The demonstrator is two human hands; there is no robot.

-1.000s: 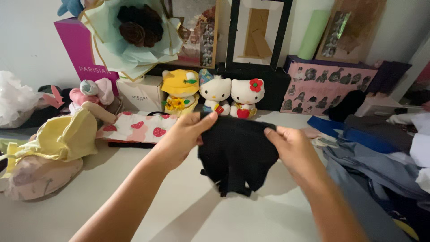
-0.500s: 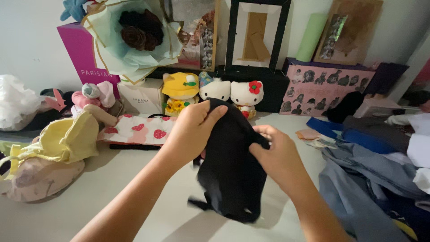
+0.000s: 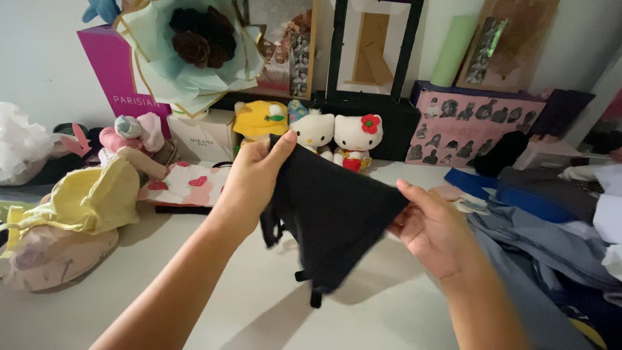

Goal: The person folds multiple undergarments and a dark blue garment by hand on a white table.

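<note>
A small black garment point(image 3: 327, 217) with thin straps hangs stretched between my two hands above the pale floor. My left hand point(image 3: 249, 181) pinches its upper left corner, held high. My right hand point(image 3: 431, 227) grips its right corner, palm turned up, lower than the left. The cloth forms a rough triangle, and its lower tip and a strap dangle just above the floor.
Two white cat plush toys point(image 3: 337, 136) and a yellow-hatted one point(image 3: 259, 126) stand at the back by a dark box. A strawberry-print pouch point(image 3: 188, 185) and yellow and pink soft toys point(image 3: 84, 207) lie left. A pile of blue and grey clothes point(image 3: 551, 227) fills the right.
The garment was bunched between my hands half a second ago; now it is pulled out wide. My left hand rose and my right hand moved right and turned palm up.
</note>
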